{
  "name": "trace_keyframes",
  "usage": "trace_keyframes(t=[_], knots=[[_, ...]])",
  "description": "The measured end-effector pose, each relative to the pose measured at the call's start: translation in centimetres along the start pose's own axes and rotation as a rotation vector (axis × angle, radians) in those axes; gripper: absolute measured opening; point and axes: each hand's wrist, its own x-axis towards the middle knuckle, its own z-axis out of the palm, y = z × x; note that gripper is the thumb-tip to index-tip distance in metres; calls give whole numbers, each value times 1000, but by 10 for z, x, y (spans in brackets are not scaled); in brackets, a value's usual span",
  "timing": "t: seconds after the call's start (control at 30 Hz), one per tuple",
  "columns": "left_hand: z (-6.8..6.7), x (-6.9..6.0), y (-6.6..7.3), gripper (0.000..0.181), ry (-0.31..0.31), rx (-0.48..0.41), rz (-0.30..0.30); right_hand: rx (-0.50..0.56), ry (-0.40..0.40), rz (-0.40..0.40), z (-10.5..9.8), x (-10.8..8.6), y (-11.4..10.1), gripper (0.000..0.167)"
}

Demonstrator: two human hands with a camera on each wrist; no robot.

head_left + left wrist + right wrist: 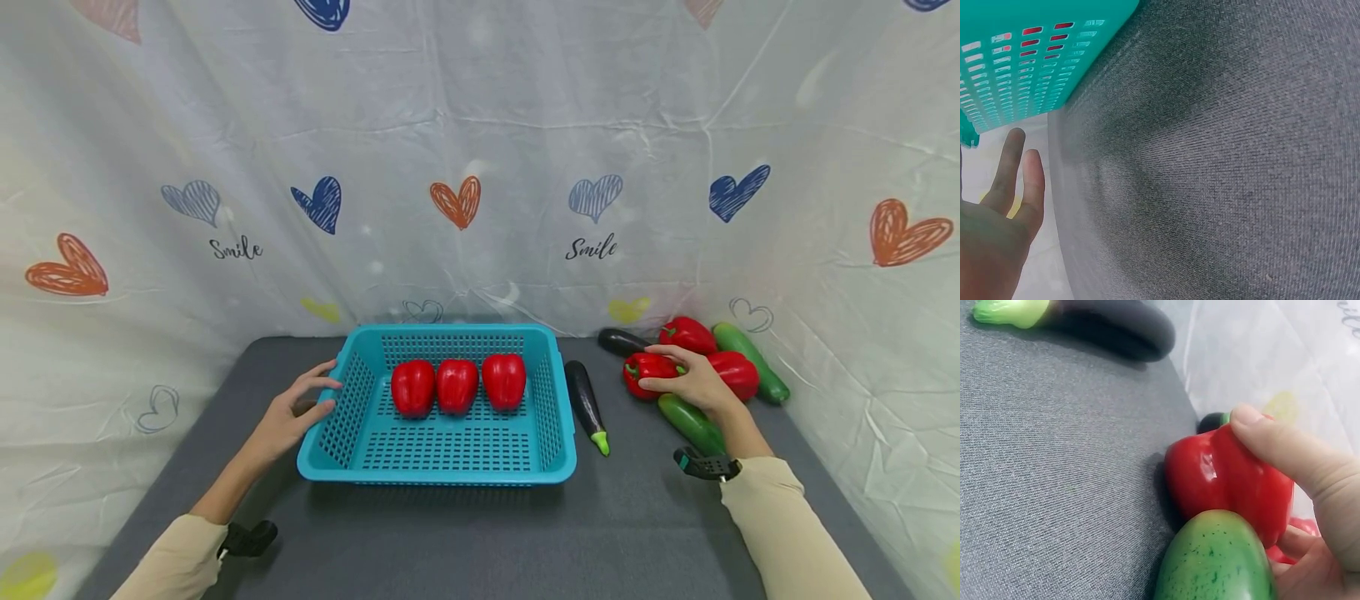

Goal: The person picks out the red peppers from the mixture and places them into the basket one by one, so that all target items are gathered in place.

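A dark eggplant lies slanted just right of centre in the head view, its green cap toward the bottom of the frame. A second eggplant lies farther up and to the right, one end hidden. Near the right edge of the dark grey table, a long cucumber slants down rightward; a nearer cucumber lies lower and left. Across the upper frame hangs a whitish curtain, printed with orange, blue and yellow hearts and the word "Smile" twice.
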Motion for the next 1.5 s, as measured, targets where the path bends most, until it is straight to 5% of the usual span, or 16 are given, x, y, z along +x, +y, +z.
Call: trace_keyframes(t=[0.8,1.5], knots=[[0,1,3,30,-1,-2,24,115,60,-93,-7,-7,-4,66],[-1,0,0,29,0,-11,-5,124,-2,-231,-7,-9,-22,55]])
